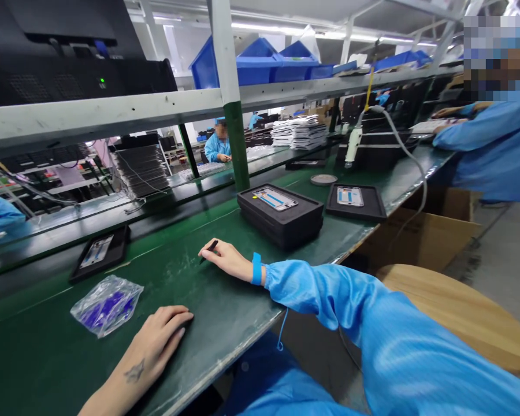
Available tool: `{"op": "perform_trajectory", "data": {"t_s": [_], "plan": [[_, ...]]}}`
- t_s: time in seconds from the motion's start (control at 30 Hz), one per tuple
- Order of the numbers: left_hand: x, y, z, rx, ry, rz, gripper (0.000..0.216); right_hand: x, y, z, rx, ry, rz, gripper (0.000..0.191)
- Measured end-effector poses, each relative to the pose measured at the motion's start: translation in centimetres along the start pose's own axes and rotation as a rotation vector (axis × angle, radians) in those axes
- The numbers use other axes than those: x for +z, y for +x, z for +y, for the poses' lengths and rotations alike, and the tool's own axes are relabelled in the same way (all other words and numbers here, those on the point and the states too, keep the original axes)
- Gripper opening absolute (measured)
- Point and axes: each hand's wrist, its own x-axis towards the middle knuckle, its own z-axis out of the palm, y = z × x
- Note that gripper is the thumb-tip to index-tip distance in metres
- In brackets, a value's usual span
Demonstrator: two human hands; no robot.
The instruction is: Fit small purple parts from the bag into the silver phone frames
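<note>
My right hand (226, 259) pinches a slim black pen-like tool (209, 252), its lower tip pointing down at the green tabletop (173, 260). Low on the bench lies my left hand (158, 335), palm down, with the fingers close together and curled over something dark, mostly hidden beneath them. A clear plastic bag (107, 305) with purple-blue pieces is just left of that hand. Beyond my right hand stands a stack of black foam trays (281, 222); the top one holds a flat phone-like part (274, 197). A blue band circles my right wrist.
One black tray (101, 252) with a part lies at left, another (356, 202) right of the stack. A round lid-like disc (323, 179) lies behind. A white tool (353, 145) hangs on a cord. A green-white post (231, 115) supports the shelf. A co-worker (494, 144) is at right.
</note>
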Motion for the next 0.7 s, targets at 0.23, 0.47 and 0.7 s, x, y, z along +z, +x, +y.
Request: {"op": "perform_trajectory", "data": {"t_s": [0.23, 0.47, 0.7], "plan": [[-6.7, -0.8, -2.4, -0.250, 0.100, 0.215, 0.022, -0.9, 0.0, -1.5, -0.031, 0.021, 0.008, 0.028], [-11.9, -1.1, -6.2, -0.510, 0.187, 0.184, 0.021, 1.0, 1.0, -1.7, -0.099, 0.039, -0.040, 0.034], [-9.8, 1.5, -7.1, -0.385, 0.237, -0.054, 0.012, 4.8, 2.0, -3.0, -0.116, 0.040, -0.183, 0.036]]}}
